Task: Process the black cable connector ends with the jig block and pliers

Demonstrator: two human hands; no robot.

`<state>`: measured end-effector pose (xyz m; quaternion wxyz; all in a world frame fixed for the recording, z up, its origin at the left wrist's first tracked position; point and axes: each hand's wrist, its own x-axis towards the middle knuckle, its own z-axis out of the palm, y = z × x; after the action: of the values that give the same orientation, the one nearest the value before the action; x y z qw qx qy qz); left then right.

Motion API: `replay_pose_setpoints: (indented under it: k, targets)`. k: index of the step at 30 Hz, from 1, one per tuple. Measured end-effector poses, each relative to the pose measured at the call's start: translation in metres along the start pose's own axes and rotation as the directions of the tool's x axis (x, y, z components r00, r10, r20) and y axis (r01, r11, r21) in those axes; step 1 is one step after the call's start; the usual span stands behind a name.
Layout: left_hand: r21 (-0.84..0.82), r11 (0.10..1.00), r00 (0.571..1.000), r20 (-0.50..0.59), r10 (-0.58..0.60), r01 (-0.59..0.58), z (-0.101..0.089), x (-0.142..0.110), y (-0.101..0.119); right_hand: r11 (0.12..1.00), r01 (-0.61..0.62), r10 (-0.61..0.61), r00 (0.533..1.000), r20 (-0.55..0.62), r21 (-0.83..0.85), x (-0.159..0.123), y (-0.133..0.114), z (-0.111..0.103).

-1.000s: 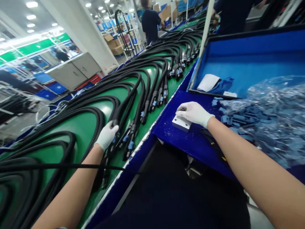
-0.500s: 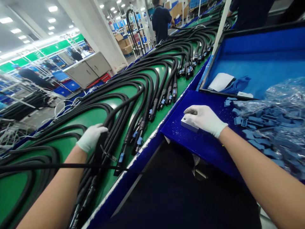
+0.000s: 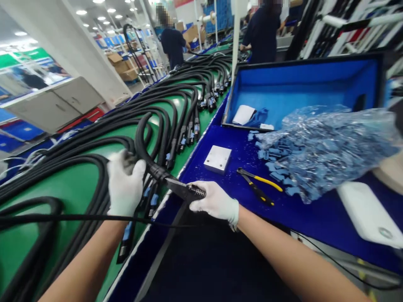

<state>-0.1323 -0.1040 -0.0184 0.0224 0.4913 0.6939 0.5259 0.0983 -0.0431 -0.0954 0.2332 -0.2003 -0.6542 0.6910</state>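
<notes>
Left hand closed around black cable; right hand pinching plug between fingers, just above blue tray. Risk was plug slipping from pinch, or pulled cable snagging neighbouring cables.

Blue bench, pale metal block, yellow-handled pliers, bulging plastic bag of blue parts, open foam-lined blue case, white box, alongside green conveyor belt under looped black cables

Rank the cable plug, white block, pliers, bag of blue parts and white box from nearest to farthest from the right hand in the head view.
From the right hand:
1. Black cable plug, held in the hand.
2. White block, ahead, and yellow-handled pliers, rightward: too close to call.
3. Bag of blue parts, farther right.
4. White box, at the right edge.
</notes>
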Motion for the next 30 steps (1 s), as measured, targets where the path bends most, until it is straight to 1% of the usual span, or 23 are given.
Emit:
replay_pose_setpoints:
  k: [1,2,3,4,5,6,7,8,9,10,11,12,13,14,15,16,19,20,22,24,26,28,30]
  targets:
    - [0.093,0.984,0.984,0.100,0.145,-0.155,0.004,-0.007,0.001,1.000,-0.014,0.014,1.000,-0.003,-0.013,-0.011,-0.007,-0.011]
    - [0.138,0.938,0.926,0.256,0.276,-0.318,0.009,-0.015,0.001,0.998,-0.032,0.033,0.999,0.009,-0.051,-0.020,-0.016,-0.022]
    - [0.118,0.885,0.827,0.428,0.364,-0.450,0.015,-0.022,0.000,0.993,-0.059,0.063,0.997,0.040,-0.099,-0.029,-0.024,-0.033]
    - [0.051,0.856,0.717,0.574,0.396,-0.514,0.022,-0.029,0.000,0.984,-0.089,0.102,0.991,0.083,-0.152,-0.036,-0.033,-0.043]
    - [-0.003,0.854,0.648,0.650,0.396,-0.520,0.030,-0.036,-0.001,0.970,-0.109,0.137,0.983,0.121,-0.215,-0.043,-0.040,-0.053]
    - [-0.018,0.874,0.640,0.673,0.370,-0.486,0.037,-0.041,-0.001,0.949,-0.118,0.159,0.980,0.120,-0.293,-0.049,-0.045,-0.063]
    - [0.000,0.904,0.679,0.660,0.321,-0.428,0.045,-0.044,0.000,0.911,-0.128,0.166,0.984,0.065,-0.391,-0.055,-0.047,-0.073]
    - [0.032,0.935,0.729,0.636,0.253,-0.352,0.052,-0.046,0.002,0.846,-0.157,0.157,0.987,-0.043,-0.510,-0.060,-0.047,-0.082]
    - [0.066,0.962,0.774,0.608,0.173,-0.266,0.059,-0.047,0.006,0.741,-0.217,0.128,0.975,-0.184,-0.635,-0.066,-0.044,-0.091]
    - [0.095,0.980,0.806,0.585,0.088,-0.176,0.064,-0.045,0.010,0.598,-0.305,0.078,0.943,-0.324,-0.741,-0.071,-0.038,-0.098]
    - [0.114,0.989,0.821,0.570,0.009,-0.090,0.069,-0.043,0.016,0.434,-0.397,0.030,0.903,-0.428,-0.809,-0.076,-0.029,-0.104]
    - [0.121,0.993,0.824,0.563,-0.059,-0.012,0.074,-0.040,0.022,0.282,-0.462,-0.004,0.876,-0.483,-0.841,-0.081,-0.020,-0.108]
    - [0.119,0.991,0.818,0.563,-0.116,0.059,0.077,-0.036,0.028,0.171,-0.490,-0.021,0.865,-0.501,-0.855,-0.084,-0.010,-0.110]
    - [0.111,0.986,0.806,0.570,-0.163,0.121,0.081,-0.033,0.034,0.116,-0.495,-0.031,0.864,-0.502,-0.861,-0.086,-0.001,-0.111]
    - [0.100,0.980,0.790,0.580,-0.197,0.171,0.084,-0.029,0.039,0.118,-0.495,-0.046,0.863,-0.503,-0.861,-0.087,0.006,-0.112]
    - [0.088,0.974,0.774,0.593,-0.221,0.210,0.087,-0.027,0.044,0.167,-0.500,-0.062,0.854,-0.516,-0.849,-0.088,0.011,-0.111]
    - [0.051,0.960,0.737,0.630,-0.245,0.276,0.095,-0.020,0.053,0.446,-0.487,-0.078,0.815,-0.575,-0.751,-0.087,0.012,-0.107]
    - [0.042,0.960,0.731,0.639,-0.239,0.276,0.096,-0.018,0.054,0.536,-0.436,-0.081,0.826,-0.558,-0.723,-0.086,0.009,-0.105]
    - [0.034,0.970,0.738,0.643,-0.205,0.240,0.099,-0.016,0.055,0.661,-0.257,-0.130,0.886,-0.445,-0.705,-0.084,-0.001,-0.098]
    - [0.035,0.986,0.757,0.637,-0.147,0.162,0.100,-0.014,0.054,0.707,-0.049,-0.217,0.935,-0.282,-0.706,-0.080,-0.012,-0.090]
    - [0.033,0.995,0.774,0.626,-0.094,0.094,0.101,-0.014,0.054,0.709,0.079,-0.275,0.946,-0.171,-0.701,-0.075,-0.021,-0.083]
    - [0.029,0.998,0.782,0.621,-0.064,0.059,0.102,-0.014,0.056,0.700,0.115,-0.294,0.946,-0.137,-0.705,-0.071,-0.026,-0.078]
    - [0.020,0.999,0.785,0.618,-0.042,0.037,0.103,-0.016,0.059,0.683,0.109,-0.295,0.946,-0.136,-0.722,-0.067,-0.028,-0.075]
